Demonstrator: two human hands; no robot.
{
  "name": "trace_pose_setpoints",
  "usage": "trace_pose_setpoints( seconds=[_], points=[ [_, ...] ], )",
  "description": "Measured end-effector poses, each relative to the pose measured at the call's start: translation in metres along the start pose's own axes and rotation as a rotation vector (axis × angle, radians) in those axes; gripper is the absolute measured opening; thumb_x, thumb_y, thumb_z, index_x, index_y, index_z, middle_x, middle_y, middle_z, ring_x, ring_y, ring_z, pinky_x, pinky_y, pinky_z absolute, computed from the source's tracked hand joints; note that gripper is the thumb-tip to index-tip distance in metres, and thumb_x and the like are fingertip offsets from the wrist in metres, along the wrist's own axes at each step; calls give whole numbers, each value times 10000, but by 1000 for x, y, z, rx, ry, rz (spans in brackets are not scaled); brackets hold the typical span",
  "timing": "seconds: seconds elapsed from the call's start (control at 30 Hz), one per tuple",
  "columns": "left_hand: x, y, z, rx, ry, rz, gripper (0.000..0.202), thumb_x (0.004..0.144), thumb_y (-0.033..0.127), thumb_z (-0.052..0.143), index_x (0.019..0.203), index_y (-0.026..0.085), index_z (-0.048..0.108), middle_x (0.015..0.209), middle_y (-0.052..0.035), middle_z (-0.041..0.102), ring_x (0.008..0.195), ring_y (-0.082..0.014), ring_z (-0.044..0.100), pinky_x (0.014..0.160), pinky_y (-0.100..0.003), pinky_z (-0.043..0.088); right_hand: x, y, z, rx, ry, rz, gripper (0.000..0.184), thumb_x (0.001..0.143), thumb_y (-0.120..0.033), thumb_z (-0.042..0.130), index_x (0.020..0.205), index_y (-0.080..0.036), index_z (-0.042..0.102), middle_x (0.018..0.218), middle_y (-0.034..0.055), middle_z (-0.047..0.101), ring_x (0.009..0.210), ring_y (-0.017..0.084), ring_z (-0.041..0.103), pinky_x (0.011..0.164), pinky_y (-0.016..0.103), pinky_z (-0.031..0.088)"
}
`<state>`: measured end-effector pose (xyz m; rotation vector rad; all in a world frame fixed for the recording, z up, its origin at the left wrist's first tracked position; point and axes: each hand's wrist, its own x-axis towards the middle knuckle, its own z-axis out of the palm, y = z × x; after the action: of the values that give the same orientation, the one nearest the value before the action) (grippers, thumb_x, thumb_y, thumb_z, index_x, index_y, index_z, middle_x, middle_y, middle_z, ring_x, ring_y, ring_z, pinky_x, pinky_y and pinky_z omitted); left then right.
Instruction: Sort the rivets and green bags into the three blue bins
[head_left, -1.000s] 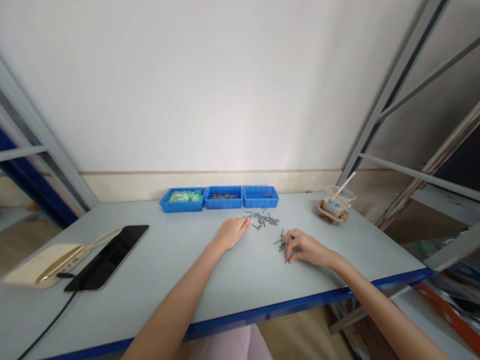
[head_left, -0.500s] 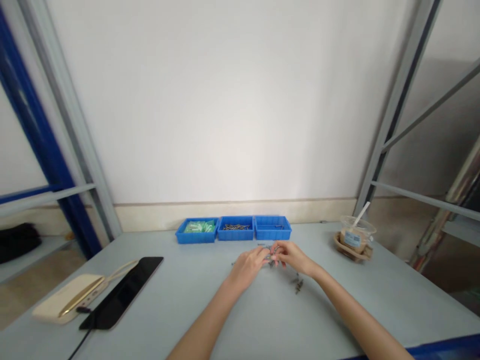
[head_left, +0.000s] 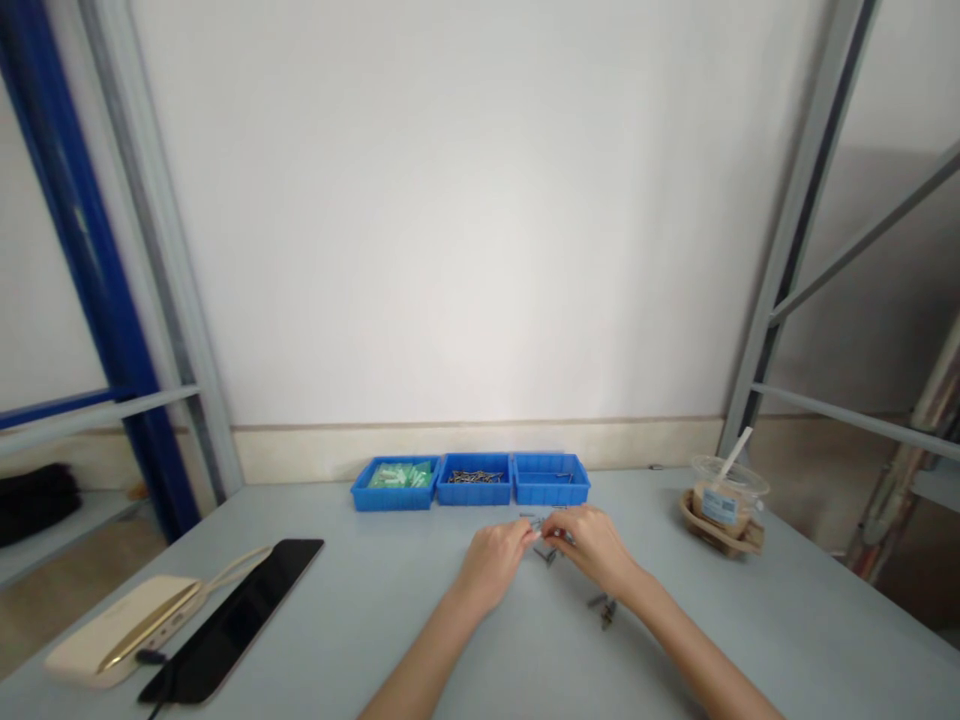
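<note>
My left hand (head_left: 491,563) is closed in a pinch, its fingertips close to those of my right hand. My right hand (head_left: 589,543) also pinches, palm down. Something small and pale shows between the two sets of fingertips, too small to name. Around and under the hands lie several small grey screws (head_left: 550,556), partly covered by the fingers. Nearer to me, beside my right wrist, lies a little group of metal fasteners (head_left: 607,612), some brownish.
Behind the hands stand three blue bins: the left bin (head_left: 394,502) with green and white pieces, the middle bin (head_left: 474,494) with screws, the right bin (head_left: 551,494) with a few. A tablet (head_left: 240,620), white device (head_left: 112,630) and plastic cup (head_left: 724,500) stand aside.
My left hand's fingers have drawn into a tighter pinch, and my right hand's fingers have curled down. The view has tilted up slightly, so the table sits lower.
</note>
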<state>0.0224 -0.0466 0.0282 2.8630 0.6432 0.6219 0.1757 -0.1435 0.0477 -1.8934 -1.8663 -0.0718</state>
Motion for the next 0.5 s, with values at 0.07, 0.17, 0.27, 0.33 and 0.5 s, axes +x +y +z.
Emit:
trace_pose_setpoints(
  seconds=[0.07, 0.17, 0.27, 0.33, 0.5],
  points=[
    [0, 1, -1, -49, 3, -19, 172, 933, 284, 402, 946, 193, 547, 824, -12, 670, 756, -176, 638, 620, -227, 412, 1, -3, -1, -53, 5, -5, 187, 843, -232, 481, 876, -233, 664, 846, 23, 697, 812, 184, 622, 719, 269, 399],
    [0, -1, -2, -66, -1, -10, 155, 924, 245, 406, 939, 194, 552, 881, -19, 668, 798, -178, 635, 644, -231, 411, 1, -4, 0, -65, 10, 10, 222, 873, -244, 429, 926, -233, 645, 851, 28, 684, 808, 173, 614, 686, 249, 394],
    [0, -2, -2, -68, 1, -11, 210, 923, 228, 373, 851, 187, 566, 850, -28, 660, 786, -178, 625, 645, -234, 402, -2, -3, 3, -47, 3, -6, 200, 873, -269, 449, 964, -233, 624, 863, 23, 681, 799, 169, 612, 677, 245, 392],
    [0, -3, -2, -90, 18, -26, 249, 922, 254, 353, 810, 187, 566, 822, -32, 655, 771, -182, 619, 641, -237, 394, -4, -2, 4, -47, -11, -11, 183, 867, -289, 473, 957, -237, 624, 863, 17, 689, 785, 170, 619, 662, 241, 391],
    [2, -13, 7, -347, 149, -159, 457, 927, 432, 208, 722, 194, 540, 592, -12, 599, 618, -173, 581, 619, -251, 380, 24, -5, 0, -171, -34, 9, 242, 891, -279, 422, 895, -237, 661, 823, 25, 711, 784, 181, 644, 649, 230, 388]
  ],
)
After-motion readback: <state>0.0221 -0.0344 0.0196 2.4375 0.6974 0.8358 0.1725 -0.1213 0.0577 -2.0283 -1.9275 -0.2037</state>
